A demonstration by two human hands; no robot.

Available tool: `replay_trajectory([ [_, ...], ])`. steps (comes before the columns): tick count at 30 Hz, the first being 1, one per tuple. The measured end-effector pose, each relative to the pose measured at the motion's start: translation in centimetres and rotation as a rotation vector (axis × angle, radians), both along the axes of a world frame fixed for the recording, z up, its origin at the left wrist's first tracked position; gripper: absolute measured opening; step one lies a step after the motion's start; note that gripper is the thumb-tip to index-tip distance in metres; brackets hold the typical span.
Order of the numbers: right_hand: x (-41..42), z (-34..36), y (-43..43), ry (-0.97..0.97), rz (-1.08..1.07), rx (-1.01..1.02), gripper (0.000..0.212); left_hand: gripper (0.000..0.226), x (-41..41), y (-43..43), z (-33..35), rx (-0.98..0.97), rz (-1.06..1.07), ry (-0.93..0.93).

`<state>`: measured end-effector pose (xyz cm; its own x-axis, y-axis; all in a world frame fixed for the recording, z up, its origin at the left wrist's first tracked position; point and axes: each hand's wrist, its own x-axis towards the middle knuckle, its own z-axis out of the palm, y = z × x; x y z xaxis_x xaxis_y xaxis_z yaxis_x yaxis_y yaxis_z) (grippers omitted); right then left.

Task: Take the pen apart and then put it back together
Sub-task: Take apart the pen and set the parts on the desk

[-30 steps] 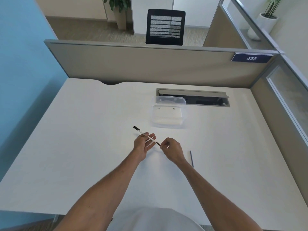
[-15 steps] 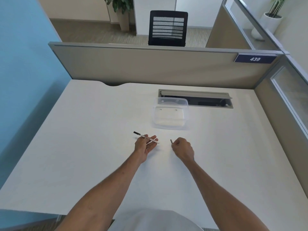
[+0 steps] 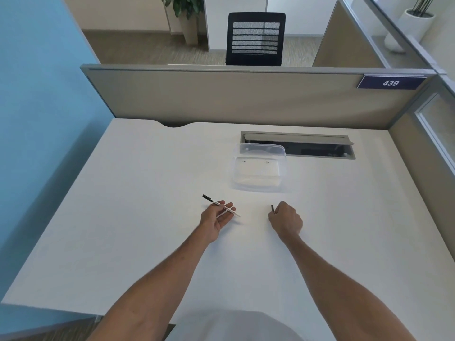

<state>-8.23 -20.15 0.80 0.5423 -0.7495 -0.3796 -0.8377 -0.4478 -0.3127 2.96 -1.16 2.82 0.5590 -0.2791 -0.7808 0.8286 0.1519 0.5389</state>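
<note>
My left hand (image 3: 216, 217) lies palm up on the white desk and holds the white pen barrel (image 3: 222, 206) across its fingers. The barrel's black end (image 3: 207, 197) points up and to the left, and its open end points right. To the right, my right hand (image 3: 286, 219) is closed around a small dark pen piece (image 3: 272, 209), whose tip sticks out above the fingers. The two hands are about a hand's width apart.
A clear plastic box (image 3: 258, 168) stands on the desk (image 3: 147, 217) just beyond the hands. Behind it is an open cable slot (image 3: 317, 148) in the desk. Grey partition walls (image 3: 221, 94) close off the back and right sides.
My right hand has pulled the dark piece out of the barrel's right end and moved away to the right. My left hand has kept the barrel nearly still.
</note>
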Motion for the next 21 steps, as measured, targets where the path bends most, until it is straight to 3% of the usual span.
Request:
replay_trajectory([
  [11,-0.5,0.2,0.1,-0.079,-0.039,0.014,0.032,0.017,-0.5,-0.5,-0.4,0.050,-0.040,-0.059],
  [21,-0.8,1.2,1.0,-0.182,0.013,-0.145,0.023,0.019,-2.0,-0.6,-0.1,0.283,-0.204,-0.624],
])
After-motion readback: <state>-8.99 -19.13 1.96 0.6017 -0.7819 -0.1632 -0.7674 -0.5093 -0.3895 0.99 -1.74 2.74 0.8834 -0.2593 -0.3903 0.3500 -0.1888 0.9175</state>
